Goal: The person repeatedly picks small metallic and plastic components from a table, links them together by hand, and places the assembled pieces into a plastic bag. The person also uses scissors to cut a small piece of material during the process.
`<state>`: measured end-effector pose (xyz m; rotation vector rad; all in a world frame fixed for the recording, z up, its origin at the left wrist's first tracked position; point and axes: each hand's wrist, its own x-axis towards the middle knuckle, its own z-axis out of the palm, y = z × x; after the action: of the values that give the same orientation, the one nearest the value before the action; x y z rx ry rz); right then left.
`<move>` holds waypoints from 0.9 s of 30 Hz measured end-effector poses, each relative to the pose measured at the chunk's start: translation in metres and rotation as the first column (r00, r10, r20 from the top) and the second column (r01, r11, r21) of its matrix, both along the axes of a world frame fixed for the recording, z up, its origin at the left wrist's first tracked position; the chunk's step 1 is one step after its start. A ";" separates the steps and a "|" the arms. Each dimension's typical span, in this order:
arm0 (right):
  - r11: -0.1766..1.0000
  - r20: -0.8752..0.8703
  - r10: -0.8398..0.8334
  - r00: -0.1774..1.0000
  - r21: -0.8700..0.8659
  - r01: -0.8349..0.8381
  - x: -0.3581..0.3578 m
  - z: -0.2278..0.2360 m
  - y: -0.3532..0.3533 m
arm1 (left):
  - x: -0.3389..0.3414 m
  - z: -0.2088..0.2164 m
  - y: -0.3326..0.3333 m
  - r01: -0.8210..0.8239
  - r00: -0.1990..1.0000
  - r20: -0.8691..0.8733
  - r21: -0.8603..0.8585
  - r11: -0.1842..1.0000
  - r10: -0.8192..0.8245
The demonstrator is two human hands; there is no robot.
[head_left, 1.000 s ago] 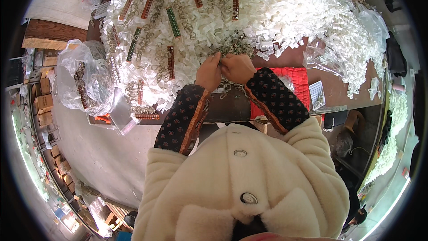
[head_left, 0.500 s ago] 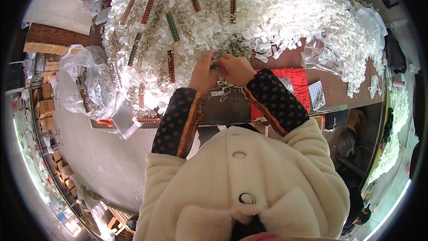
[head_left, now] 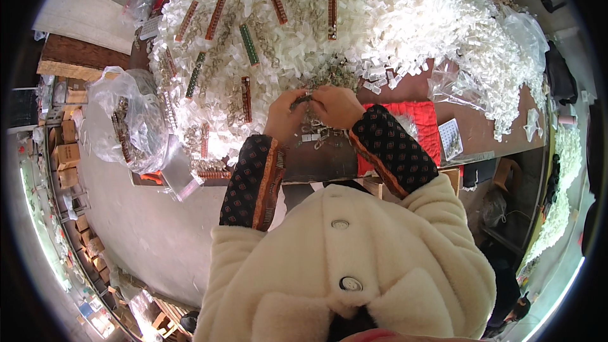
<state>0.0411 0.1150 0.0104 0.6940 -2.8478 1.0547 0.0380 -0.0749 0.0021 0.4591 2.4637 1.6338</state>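
My left hand (head_left: 286,116) and my right hand (head_left: 337,107) meet close together over the near part of the table, fingers pinched. A small dark metallic piece (head_left: 303,99) shows between the fingertips; its kind is too small to tell. Just beyond the hands lies a heap of small metal bits (head_left: 334,73). Chain-like metal pieces (head_left: 326,135) and small whitish tags lie on the table below my right hand. A huge pile of small clear-white plastic pieces (head_left: 411,19) spreads behind, with several red-brown strips (head_left: 215,19) and green strips (head_left: 249,44) lying on it.
A red quilted cloth (head_left: 427,128) and a white dotted card (head_left: 450,139) lie right of my hands on the brown table (head_left: 506,130). Left, a clear plastic bag (head_left: 136,114) holds metal chains. Another clear bag (head_left: 459,82) lies beside the pile. Cartons (head_left: 66,155) stand far left.
Both hands have drawn slightly nearer to me, still pinched close together. The table scene sits a little lower in the picture. The strips and pile otherwise look unchanged.
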 end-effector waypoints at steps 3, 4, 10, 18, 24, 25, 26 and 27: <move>0.999 0.035 0.008 0.999 0.051 -0.009 -0.003 0.000 0.001 | 0.002 0.005 0.002 0.012 1.000 -0.022 -0.059 0.998 -0.014; 1.000 0.008 0.005 1.000 0.017 -0.005 -0.003 0.000 0.001 | 0.002 0.006 0.003 0.015 0.999 -0.038 -0.079 0.997 -0.018; 0.997 -0.001 -0.057 0.998 0.058 0.057 -0.004 -0.007 -0.004 | 0.002 -0.007 0.014 -0.077 0.990 -0.128 -0.189 0.979 0.053; 0.994 0.001 -0.106 0.994 -0.008 0.106 -0.002 -0.006 0.002 | -0.003 -0.024 0.009 -0.053 0.987 -0.159 -0.122 0.991 0.033; 0.998 0.028 0.045 0.999 0.032 -0.046 -0.008 -0.001 0.004 | -0.007 -0.022 0.008 0.070 0.995 -0.066 -0.058 0.996 -0.074; 0.998 0.014 0.051 0.999 0.028 -0.052 -0.008 -0.001 0.005 | -0.007 -0.022 0.008 0.069 0.991 -0.115 -0.048 0.996 -0.074; 0.998 0.007 0.056 0.998 0.024 -0.056 -0.008 -0.002 0.006 | -0.006 -0.022 0.009 0.065 0.990 -0.122 -0.058 0.996 -0.072; 0.998 0.029 0.052 0.998 0.046 -0.053 -0.007 -0.003 0.006 | -0.005 -0.022 0.009 0.056 0.994 -0.092 -0.076 0.996 -0.063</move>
<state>0.0339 0.1210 0.0073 0.7677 -2.9018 1.0147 0.0330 -0.0656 -0.0202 0.6067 2.5409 1.5271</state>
